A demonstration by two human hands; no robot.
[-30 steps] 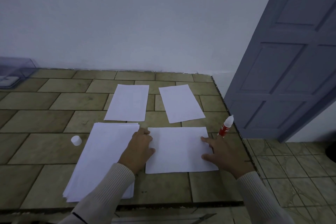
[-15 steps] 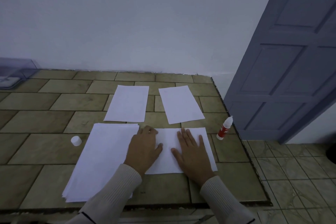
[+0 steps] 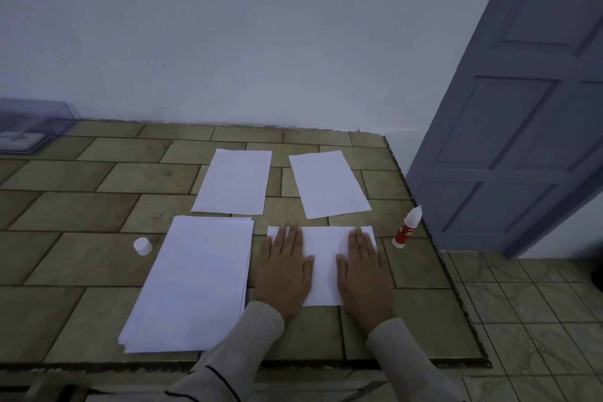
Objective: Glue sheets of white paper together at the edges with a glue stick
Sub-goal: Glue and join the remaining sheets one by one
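Left hand point(image 3: 285, 271) and right hand point(image 3: 363, 271) slid rightward | both flat, fingers straight, pressing near sheet point(image 3: 323, 258) at 6 o'clock | far sheets point(image 3: 233, 181) point(image 3: 329, 184): 2, 12 o'clock | stack point(image 3: 195, 281): 1 | glue stick point(image 3: 406, 228): 1, upright, 3 o'clock | cap point(image 3: 142, 246): 1, 9 o'clock

Showing dim, flat, bluish light; casting only faint shadows on the tiled counter point(image 3: 81, 206); bowing the door point(image 3: 522, 157) toward the right edge; softening fine detail.

Wall point(image 3: 228, 42): plain white, dimly lit. Door point(image 3: 522, 140) at right — grey-blue, panelled. Bench point(image 3: 81, 271): olive-brown tiles, dark edge trim. Floor point(image 3: 538, 320) — mottled tiles. Clear box point(image 3: 32, 127) at the bench's far-left corner.
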